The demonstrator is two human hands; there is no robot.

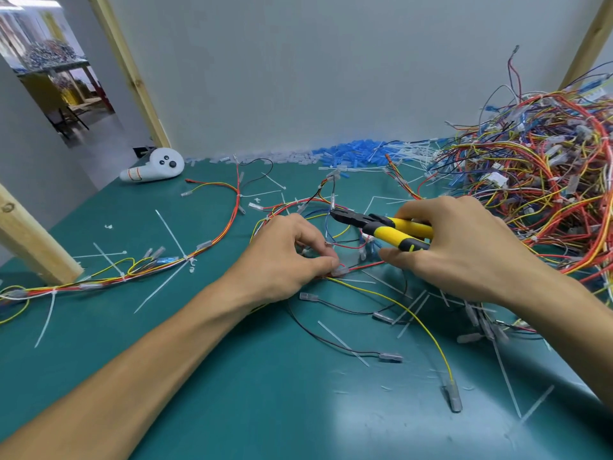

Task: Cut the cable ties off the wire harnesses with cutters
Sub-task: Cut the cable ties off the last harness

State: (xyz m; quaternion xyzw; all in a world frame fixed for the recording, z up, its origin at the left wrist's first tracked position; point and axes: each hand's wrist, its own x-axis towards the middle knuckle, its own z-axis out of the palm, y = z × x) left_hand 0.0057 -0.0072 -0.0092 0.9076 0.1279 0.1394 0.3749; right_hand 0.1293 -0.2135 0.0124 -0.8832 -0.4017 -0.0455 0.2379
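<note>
White controller [154,169] at the table's [232,376] far left edge. Spare harness [212,240] along the left side, cut ties [170,232] scattered round it. Mid-table: left hand [285,257] pinches the tangled harness [298,204]; right hand [464,247] wrapped round yellow cutters [384,227], tips at its wires. Harness pile [537,180] at far right corner.

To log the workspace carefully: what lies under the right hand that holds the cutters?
Under the right hand and cutters show wires and white cable ties on the green table. Whatever lies directly beneath the palm is hidden.
</note>
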